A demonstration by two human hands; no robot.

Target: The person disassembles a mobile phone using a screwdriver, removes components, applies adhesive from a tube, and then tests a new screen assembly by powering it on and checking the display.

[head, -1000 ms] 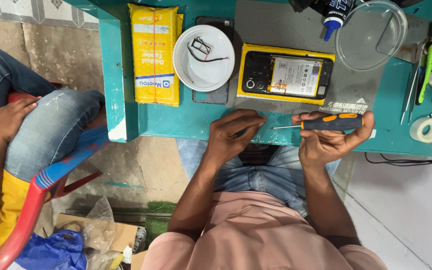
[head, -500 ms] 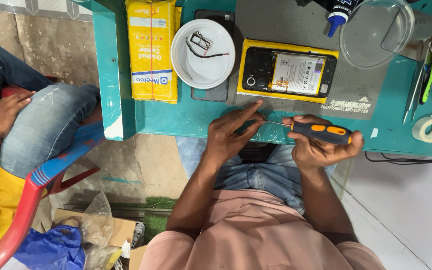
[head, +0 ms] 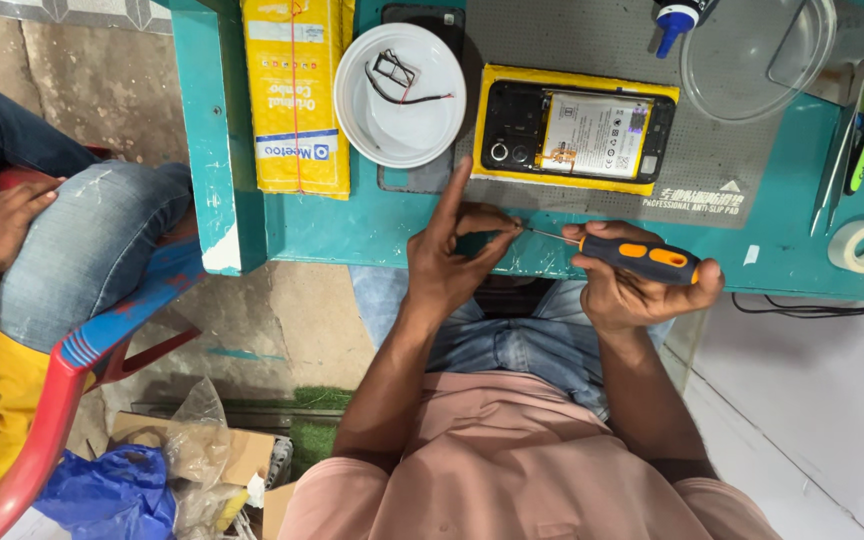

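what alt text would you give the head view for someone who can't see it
Seen from above, a person's right hand holds an orange and black screwdriver with its tip at the left hand's pinched fingertips, over a teal table. Beyond lie an opened phone in a yellow case, a white bowl with small parts, and a yellow package.

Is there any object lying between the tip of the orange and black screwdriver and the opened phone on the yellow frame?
Nothing visible does. The orange and black screwdriver in the right hand points at the left hand's fingertips; only bare teal table separates them from the opened phone.
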